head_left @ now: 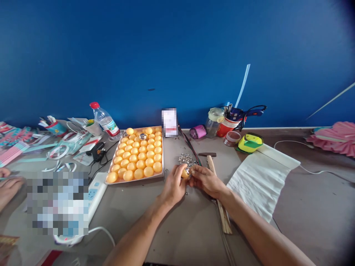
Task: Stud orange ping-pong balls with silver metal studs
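Observation:
An orange ping-pong ball [185,173] with shiny silver pieces on its upper part sits in the fingers of my left hand [174,184], which is closed around it. The fingertips of my right hand [206,181] are pinched together against the ball's right side; anything small between them is hidden. Just beyond my hands lies a pile of small silver beads [186,159]. To the left, a shallow box [135,181] holds rows of orange balls [133,158], one of them covered in silver [142,136].
Wooden sticks [223,218] and a dark-handled tool [207,154] lie by my right hand. A white cloth [256,181] is farther right. At the back stand a water bottle [107,122], a jar [215,123] and a red cup [229,127]. Another person's hand [9,186] shows at left, near a power strip [95,192].

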Motion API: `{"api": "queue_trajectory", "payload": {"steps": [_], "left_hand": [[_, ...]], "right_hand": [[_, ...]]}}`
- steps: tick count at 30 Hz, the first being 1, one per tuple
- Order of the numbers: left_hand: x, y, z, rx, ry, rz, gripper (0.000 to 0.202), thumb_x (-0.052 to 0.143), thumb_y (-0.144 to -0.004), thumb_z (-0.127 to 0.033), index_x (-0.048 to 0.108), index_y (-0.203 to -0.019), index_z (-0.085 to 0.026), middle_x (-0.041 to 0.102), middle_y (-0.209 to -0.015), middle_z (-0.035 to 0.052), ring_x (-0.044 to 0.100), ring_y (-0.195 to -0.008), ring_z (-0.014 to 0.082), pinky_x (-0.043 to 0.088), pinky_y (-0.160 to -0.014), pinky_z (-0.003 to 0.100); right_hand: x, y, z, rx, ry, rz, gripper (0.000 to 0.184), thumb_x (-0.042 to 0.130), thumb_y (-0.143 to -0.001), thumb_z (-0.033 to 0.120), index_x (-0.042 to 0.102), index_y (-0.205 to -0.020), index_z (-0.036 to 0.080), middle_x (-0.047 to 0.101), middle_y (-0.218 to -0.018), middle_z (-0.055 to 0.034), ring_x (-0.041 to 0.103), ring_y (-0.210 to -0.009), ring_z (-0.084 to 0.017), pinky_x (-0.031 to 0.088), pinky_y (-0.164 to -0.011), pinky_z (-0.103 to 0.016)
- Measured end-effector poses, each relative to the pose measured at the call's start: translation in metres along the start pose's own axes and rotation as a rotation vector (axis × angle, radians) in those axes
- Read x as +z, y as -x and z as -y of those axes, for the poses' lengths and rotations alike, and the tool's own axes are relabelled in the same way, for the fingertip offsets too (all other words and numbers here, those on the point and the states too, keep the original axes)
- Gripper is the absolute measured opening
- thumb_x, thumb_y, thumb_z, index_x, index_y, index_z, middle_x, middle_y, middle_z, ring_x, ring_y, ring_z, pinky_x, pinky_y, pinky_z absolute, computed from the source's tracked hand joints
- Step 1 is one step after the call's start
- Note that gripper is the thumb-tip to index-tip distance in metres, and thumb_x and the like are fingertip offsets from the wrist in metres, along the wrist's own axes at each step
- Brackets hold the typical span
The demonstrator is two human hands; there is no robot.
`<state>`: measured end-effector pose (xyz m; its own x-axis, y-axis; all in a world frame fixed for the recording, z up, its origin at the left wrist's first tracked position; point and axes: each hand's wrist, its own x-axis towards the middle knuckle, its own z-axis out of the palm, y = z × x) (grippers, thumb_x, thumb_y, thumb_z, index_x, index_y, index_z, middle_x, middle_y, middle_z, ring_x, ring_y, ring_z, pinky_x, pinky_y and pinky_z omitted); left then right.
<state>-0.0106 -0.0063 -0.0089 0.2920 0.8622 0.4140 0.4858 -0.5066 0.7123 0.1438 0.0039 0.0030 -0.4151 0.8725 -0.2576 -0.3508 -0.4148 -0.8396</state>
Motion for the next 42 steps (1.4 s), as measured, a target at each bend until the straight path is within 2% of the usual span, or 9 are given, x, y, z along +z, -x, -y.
{"api": "queue_trajectory", "payload": {"steps": [7, 21, 23, 26, 29, 32, 36, 39, 42], "left_hand": [[0.0, 0.001, 0.004, 0.09, -0.082, 0.053, 0.045, 0.043, -0.082, -0.005, 0.041, -0.125, -0.017, 0.055, -0.108, 0.0111, 0.055, -0.1, 0.0192, 0.049, -0.086, 0.036], [0.002, 0.003, 0.003, 0.066, -0.114, 0.043, 0.044, 0.043, -0.081, -0.005, 0.041, -0.123, -0.018, 0.055, -0.108, 0.0109, 0.056, -0.099, 0.0196, 0.049, -0.085, 0.036], [0.002, 0.002, 0.0, 0.041, -0.067, 0.009, 0.043, 0.044, -0.081, -0.005, 0.043, -0.122, -0.018, 0.056, -0.108, 0.0106, 0.056, -0.101, 0.0196, 0.049, -0.087, 0.036], [0.0, 0.0, -0.005, 0.004, 0.001, -0.039, 0.038, 0.048, -0.082, -0.009, 0.045, -0.119, -0.018, 0.058, -0.108, 0.011, 0.056, -0.103, 0.0203, 0.048, -0.089, 0.037], [-0.002, -0.001, -0.01, -0.002, 0.051, -0.043, 0.036, 0.051, -0.084, -0.019, 0.045, -0.12, -0.017, 0.058, -0.112, 0.0122, 0.056, -0.105, 0.0214, 0.047, -0.089, 0.038], [-0.003, -0.001, -0.011, 0.0, 0.079, -0.032, 0.038, 0.053, -0.085, -0.024, 0.044, -0.121, -0.017, 0.058, -0.115, 0.0127, 0.056, -0.107, 0.0222, 0.047, -0.091, 0.038], [-0.003, -0.002, -0.01, -0.042, 0.105, -0.035, 0.036, 0.053, -0.084, -0.023, 0.046, -0.119, -0.017, 0.058, -0.115, 0.0125, 0.055, -0.108, 0.0223, 0.045, -0.093, 0.039], [-0.004, -0.003, -0.009, -0.114, 0.172, -0.05, 0.036, 0.052, -0.084, -0.023, 0.047, -0.119, -0.016, 0.057, -0.116, 0.0117, 0.055, -0.108, 0.0218, 0.046, -0.093, 0.038], [-0.005, -0.005, -0.008, -0.234, 0.328, -0.029, 0.037, 0.051, -0.084, -0.024, 0.045, -0.119, -0.016, 0.056, -0.116, 0.0116, 0.059, -0.099, 0.0198, 0.052, -0.083, 0.033]], "right_hand": [[0.003, -0.002, -0.005, -0.008, 0.106, -0.104, 0.029, 0.071, -0.064, 0.04, 0.052, -0.067, 0.019, 0.058, -0.056, 0.0036, 0.055, -0.049, -0.012, 0.044, -0.056, -0.028], [0.009, -0.005, -0.014, -0.037, 0.048, -0.225, 0.037, 0.073, -0.062, 0.044, 0.048, -0.07, 0.018, 0.052, -0.05, 0.0065, 0.05, -0.042, -0.008, 0.038, -0.046, -0.022], [0.008, -0.005, -0.012, -0.048, 0.032, -0.215, 0.037, 0.074, -0.062, 0.043, 0.049, -0.075, 0.019, 0.054, -0.053, 0.0064, 0.048, -0.041, -0.008, 0.037, -0.045, -0.022], [0.006, -0.005, -0.008, -0.037, -0.013, -0.12, 0.038, 0.075, -0.062, 0.041, 0.051, -0.081, 0.019, 0.056, -0.061, 0.0053, 0.046, -0.043, -0.007, 0.038, -0.048, -0.023], [0.002, -0.004, -0.002, -0.073, -0.018, -0.091, 0.034, 0.069, -0.069, 0.046, 0.052, -0.082, 0.02, 0.054, -0.062, 0.0048, 0.044, -0.045, -0.007, 0.037, -0.049, -0.023], [-0.004, -0.003, 0.003, -0.233, 0.152, -0.212, 0.028, 0.06, -0.075, 0.048, 0.054, -0.079, 0.02, 0.053, -0.064, 0.0033, 0.043, -0.049, -0.008, 0.034, -0.049, -0.024], [-0.015, -0.006, 0.003, -0.43, 0.684, -0.344, 0.014, 0.06, -0.075, 0.035, 0.059, -0.077, 0.021, 0.057, -0.071, -0.0006, 0.05, -0.067, -0.016, 0.038, -0.063, -0.029], [-0.02, -0.009, -0.003, -0.497, 0.875, -0.38, 0.006, 0.056, -0.077, 0.028, 0.059, -0.078, 0.023, 0.058, -0.075, -0.002, 0.053, -0.072, -0.019, 0.039, -0.068, -0.032], [-0.022, -0.011, -0.007, -0.554, 1.018, -0.368, 0.007, 0.052, -0.079, 0.025, 0.058, -0.081, 0.022, 0.059, -0.078, -0.0039, 0.054, -0.076, -0.021, 0.04, -0.071, -0.034]]}}
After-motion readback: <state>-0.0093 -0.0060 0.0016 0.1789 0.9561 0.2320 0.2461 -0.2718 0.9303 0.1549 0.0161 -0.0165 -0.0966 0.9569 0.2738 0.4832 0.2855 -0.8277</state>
